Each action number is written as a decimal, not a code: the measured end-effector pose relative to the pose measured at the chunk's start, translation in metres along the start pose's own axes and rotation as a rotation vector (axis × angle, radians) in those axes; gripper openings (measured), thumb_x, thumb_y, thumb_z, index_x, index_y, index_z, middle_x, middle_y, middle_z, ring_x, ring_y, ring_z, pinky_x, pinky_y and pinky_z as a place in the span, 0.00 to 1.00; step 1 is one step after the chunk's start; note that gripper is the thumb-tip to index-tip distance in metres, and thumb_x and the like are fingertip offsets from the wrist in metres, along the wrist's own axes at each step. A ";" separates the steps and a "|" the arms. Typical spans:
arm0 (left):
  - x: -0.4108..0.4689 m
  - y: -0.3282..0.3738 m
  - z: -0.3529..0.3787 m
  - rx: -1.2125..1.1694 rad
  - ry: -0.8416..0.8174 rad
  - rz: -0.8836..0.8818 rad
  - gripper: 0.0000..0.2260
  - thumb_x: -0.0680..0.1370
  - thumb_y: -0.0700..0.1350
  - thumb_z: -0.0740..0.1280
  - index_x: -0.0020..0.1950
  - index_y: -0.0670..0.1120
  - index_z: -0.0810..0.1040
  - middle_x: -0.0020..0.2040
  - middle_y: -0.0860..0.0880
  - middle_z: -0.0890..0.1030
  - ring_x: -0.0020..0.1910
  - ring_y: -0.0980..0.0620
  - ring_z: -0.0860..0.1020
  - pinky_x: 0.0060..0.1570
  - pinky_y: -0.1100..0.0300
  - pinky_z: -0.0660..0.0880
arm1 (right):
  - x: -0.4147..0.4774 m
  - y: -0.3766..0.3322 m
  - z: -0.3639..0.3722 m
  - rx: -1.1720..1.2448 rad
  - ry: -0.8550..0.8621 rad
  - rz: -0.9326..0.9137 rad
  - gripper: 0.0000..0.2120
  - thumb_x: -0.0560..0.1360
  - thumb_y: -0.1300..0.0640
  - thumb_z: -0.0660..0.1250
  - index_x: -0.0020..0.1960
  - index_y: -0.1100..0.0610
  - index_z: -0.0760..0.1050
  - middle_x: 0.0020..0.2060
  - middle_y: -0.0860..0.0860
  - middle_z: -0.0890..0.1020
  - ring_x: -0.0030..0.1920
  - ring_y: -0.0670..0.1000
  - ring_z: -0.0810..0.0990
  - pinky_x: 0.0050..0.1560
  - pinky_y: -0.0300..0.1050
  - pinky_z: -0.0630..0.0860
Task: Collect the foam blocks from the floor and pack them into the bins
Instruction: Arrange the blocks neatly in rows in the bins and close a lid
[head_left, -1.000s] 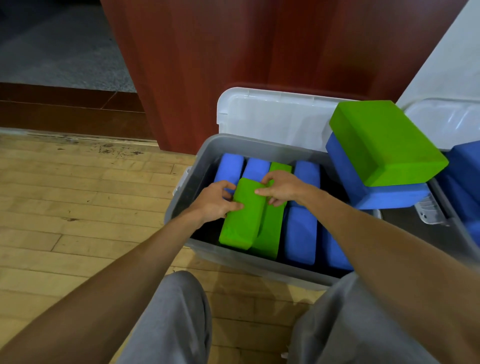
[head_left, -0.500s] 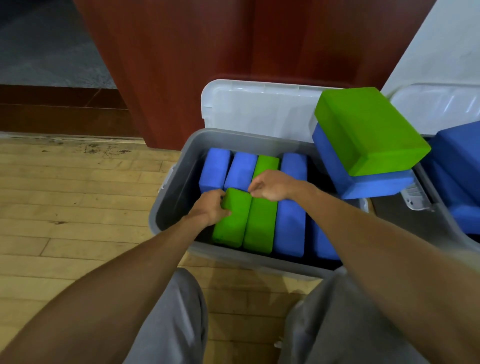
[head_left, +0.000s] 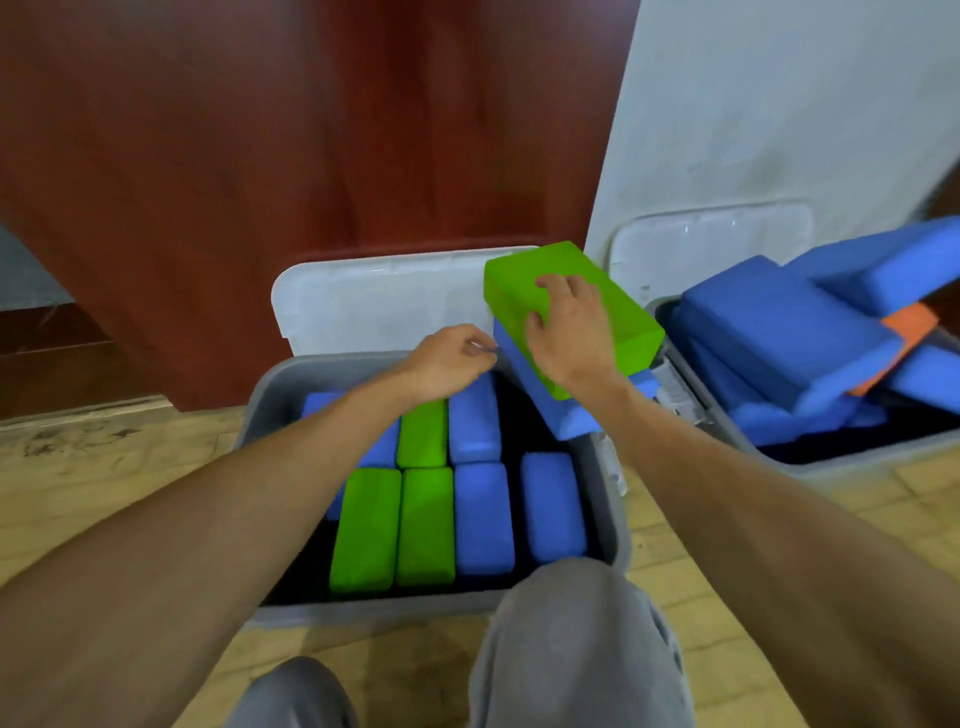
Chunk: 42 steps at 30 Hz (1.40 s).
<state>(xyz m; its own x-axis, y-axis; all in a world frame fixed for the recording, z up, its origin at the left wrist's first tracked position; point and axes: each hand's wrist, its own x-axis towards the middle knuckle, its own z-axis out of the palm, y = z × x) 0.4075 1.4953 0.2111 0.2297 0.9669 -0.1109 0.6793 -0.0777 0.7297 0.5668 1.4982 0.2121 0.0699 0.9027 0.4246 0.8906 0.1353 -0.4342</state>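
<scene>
A person's right hand grips a green block just right of the frame's center, fingers bent over its top face and thumb pressed against the near left side. The green block lies tilted on a blue block, which leans on the far right corner of a grey bin. The left hand, just left of the right one, hangs over the bin with fingers curled, their tips beside the blue block's left corner; whether they touch or pinch it cannot be told. Inside the grey bin, in the lower center, packed blocks stand on edge in two rows: two green and two blue in the near row, and one green between blue ones in the far row, partly hidden by the left forearm. A white lid stands upright behind the bin, against a red-brown wooden panel filling the upper left. At the right edge a second bin holds a loose heap of blue blocks with an orange block wedged among them, its own lid propped against a white wall. Both bins sit on a pale wooden floor, and knees in grey trousers fill the bottom of the frame.
</scene>
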 end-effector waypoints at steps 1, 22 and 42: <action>0.005 0.012 0.010 0.001 0.018 0.016 0.12 0.78 0.44 0.65 0.61 0.45 0.77 0.55 0.45 0.81 0.53 0.48 0.79 0.52 0.59 0.72 | -0.002 0.010 -0.007 -0.020 0.083 0.062 0.20 0.72 0.59 0.64 0.63 0.63 0.73 0.56 0.63 0.76 0.57 0.65 0.73 0.58 0.55 0.66; 0.005 0.025 -0.004 -0.771 0.116 -0.196 0.20 0.80 0.46 0.62 0.72 0.53 0.65 0.58 0.48 0.75 0.49 0.49 0.78 0.50 0.45 0.79 | -0.004 0.012 -0.023 0.689 0.111 0.405 0.28 0.73 0.46 0.71 0.66 0.58 0.66 0.60 0.52 0.67 0.54 0.46 0.70 0.55 0.36 0.69; -0.151 -0.087 -0.155 -0.429 0.398 -0.332 0.16 0.73 0.60 0.67 0.51 0.49 0.75 0.49 0.51 0.81 0.49 0.53 0.79 0.48 0.55 0.74 | -0.029 -0.204 0.055 0.666 -0.415 0.205 0.20 0.71 0.39 0.70 0.52 0.54 0.75 0.43 0.54 0.83 0.32 0.48 0.80 0.36 0.31 0.76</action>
<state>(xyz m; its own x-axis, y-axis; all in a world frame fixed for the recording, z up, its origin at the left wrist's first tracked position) 0.2060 1.3934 0.2693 -0.2738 0.9450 -0.1791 0.3131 0.2637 0.9124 0.3581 1.4672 0.2451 -0.0860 0.9962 0.0124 0.4149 0.0471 -0.9086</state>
